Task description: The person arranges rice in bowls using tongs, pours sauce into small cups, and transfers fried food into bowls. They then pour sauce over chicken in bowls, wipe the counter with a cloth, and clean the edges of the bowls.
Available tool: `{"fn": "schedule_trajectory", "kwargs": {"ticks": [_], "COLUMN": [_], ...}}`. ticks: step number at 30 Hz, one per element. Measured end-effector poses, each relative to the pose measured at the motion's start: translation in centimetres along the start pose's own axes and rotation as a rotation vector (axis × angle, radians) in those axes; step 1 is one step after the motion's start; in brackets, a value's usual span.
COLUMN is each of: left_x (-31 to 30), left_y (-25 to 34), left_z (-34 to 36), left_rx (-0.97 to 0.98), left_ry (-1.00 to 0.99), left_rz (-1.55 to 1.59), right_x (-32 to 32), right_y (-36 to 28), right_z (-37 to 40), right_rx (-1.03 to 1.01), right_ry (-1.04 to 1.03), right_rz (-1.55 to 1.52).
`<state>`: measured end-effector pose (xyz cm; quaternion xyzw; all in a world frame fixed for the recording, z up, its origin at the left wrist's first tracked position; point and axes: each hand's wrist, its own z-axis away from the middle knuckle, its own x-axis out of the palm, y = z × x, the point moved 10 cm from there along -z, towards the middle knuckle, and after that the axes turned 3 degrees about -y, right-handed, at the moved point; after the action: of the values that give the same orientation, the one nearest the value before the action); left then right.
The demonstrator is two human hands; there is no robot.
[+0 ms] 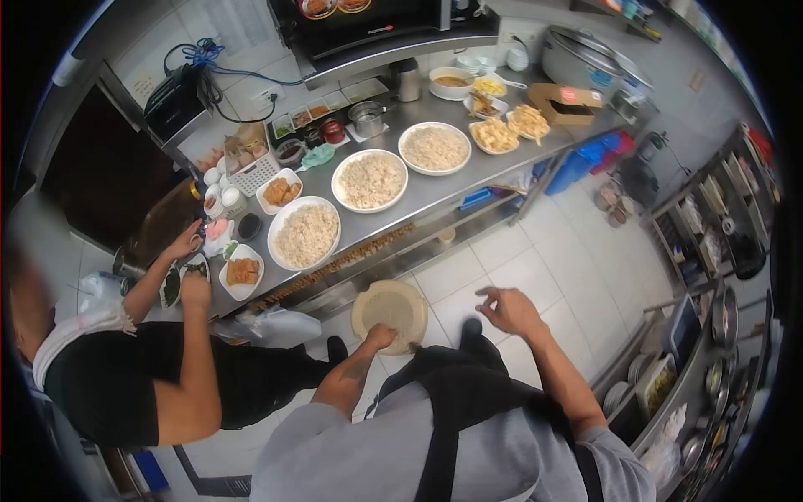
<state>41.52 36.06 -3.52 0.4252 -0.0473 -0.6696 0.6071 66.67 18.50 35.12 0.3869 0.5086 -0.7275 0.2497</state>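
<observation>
My left hand (382, 337) is closed at the near edge of a round beige basin (365, 303); whether it grips the rim or something small cannot be made out. To the right, my right hand (505, 309) hangs over the tiled floor with its fingers apart and nothing in it. Beyond both hands, three white bowls of rice, at the left (304, 234), middle (370, 181) and right (435, 149), stand on the steel counter (401, 201). Fried pieces lie in white dishes (242, 272) near the counter's left end.
At the left, a co-worker (109, 376) in black reaches over dishes of dark greens (171, 286). Plates of fries (495, 135), a cardboard box (565, 104) and a big pot (585, 63) stand at the counter's far right. Shelves with pans (724, 314) line the right side.
</observation>
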Motion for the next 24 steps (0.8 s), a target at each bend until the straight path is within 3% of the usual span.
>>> {"fn": "schedule_trajectory", "kwargs": {"ticks": [3, 7, 9, 10, 12, 13, 14, 16, 19, 20, 21, 23, 24], "left_x": [-2.1, 1.1, 3.5, 5.1, 7.9, 9.2, 10.8, 12.2, 9.9, 8.8, 7.6, 8.6, 9.7], "left_y": [-2.6, -6.3, -11.0, -11.4, -8.7, -7.3, -5.8, -3.0, 7.7, 9.8, 12.3, 13.7, 13.3], "left_z": [-1.3, -0.7, 2.3, 4.3, 8.7, 9.3, 9.4, 9.3, 6.8, 6.2, 5.9, 3.5, 3.0], "left_rx": [-0.097, -0.073, -0.466, -0.624, -0.886, -0.916, -0.865, -0.830, -0.366, -0.471, -0.366, -0.160, -0.142], "left_ry": [0.124, 0.003, 0.169, 0.129, 0.132, 0.150, 0.156, 0.159, 0.158, 0.208, 0.311, 0.506, 0.568], "left_rz": [0.017, -0.374, 0.121, 0.278, 0.548, 0.588, 0.638, 0.695, 0.061, 0.020, 0.218, 0.209, 0.085], "right_x": [-3.4, -7.3, -9.8, -10.6, -12.5, -13.1, -14.6, -13.0, -9.4, -8.5, -7.5, -5.0, -6.1], "right_y": [0.3, 1.1, 0.8, 0.4, -1.1, -1.7, -3.4, -4.1, -4.3, -4.8, -4.1, -4.6, -3.4], "right_z": [-9.8, -24.7, -33.9, -38.3, -46.6, -50.7, -52.9, -61.2, -67.5, -68.7, -71.1, -74.7, -74.1], "right_rx": [-0.144, -0.278, -0.288, -0.266, -0.332, -0.372, -0.268, -0.275, -0.146, -0.153, -0.146, -0.433, -0.406], "right_ry": [0.030, 0.044, 0.058, 0.041, 0.082, 0.127, 0.029, 0.087, -0.117, -0.168, -0.171, -0.141, -0.146], "right_rz": [0.013, -0.001, 0.052, 0.104, 0.060, 0.055, 0.111, 0.119, 0.153, 0.163, 0.161, 0.378, 0.382]}}
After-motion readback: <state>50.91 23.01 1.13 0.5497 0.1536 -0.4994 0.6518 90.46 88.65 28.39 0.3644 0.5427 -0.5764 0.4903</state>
